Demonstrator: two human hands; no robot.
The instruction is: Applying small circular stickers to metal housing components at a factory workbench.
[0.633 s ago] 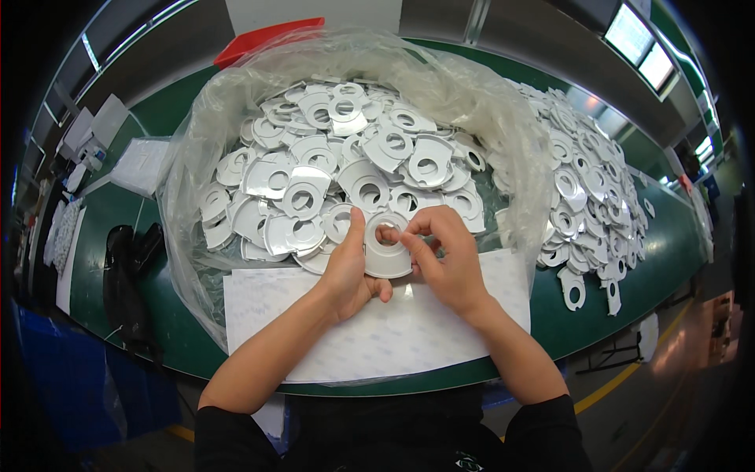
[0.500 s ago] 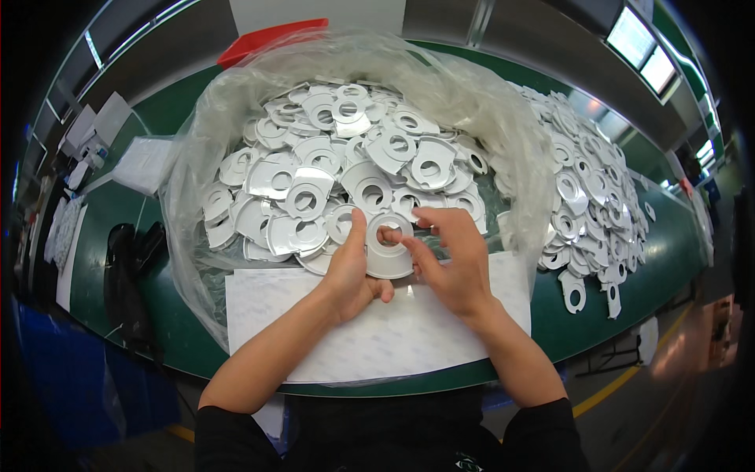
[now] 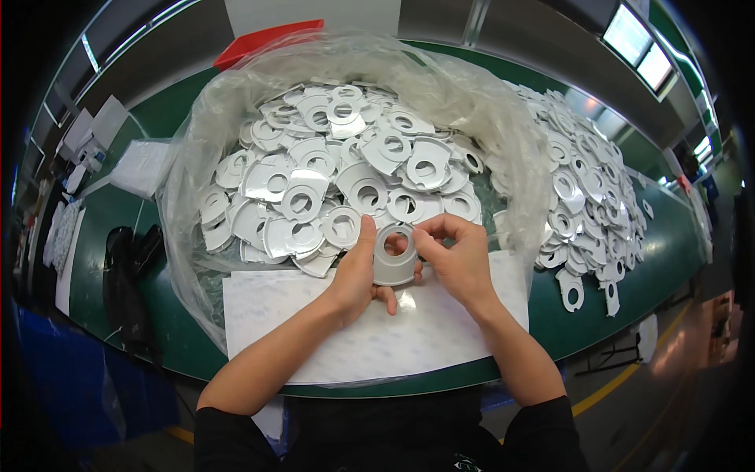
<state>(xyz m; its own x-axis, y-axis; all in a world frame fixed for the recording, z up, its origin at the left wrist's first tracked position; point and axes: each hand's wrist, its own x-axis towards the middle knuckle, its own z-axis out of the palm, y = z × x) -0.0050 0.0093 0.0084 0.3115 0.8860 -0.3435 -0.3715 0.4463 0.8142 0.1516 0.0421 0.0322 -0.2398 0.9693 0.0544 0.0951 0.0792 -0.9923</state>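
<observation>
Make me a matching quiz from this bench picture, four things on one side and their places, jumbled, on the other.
Things
1. Red tray
2. White sheet
3. Clear plastic
4. Held part

Places
A. Between left hand and right hand
B. Far side, beyond the plastic
C. Along the green table's near side
D. Around the central heap of parts

Pairs: 1-B, 2-C, 3-D, 4-A

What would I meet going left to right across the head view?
Black object, left hand, held ring-shaped part, right hand, right-side pile of white parts.
</observation>
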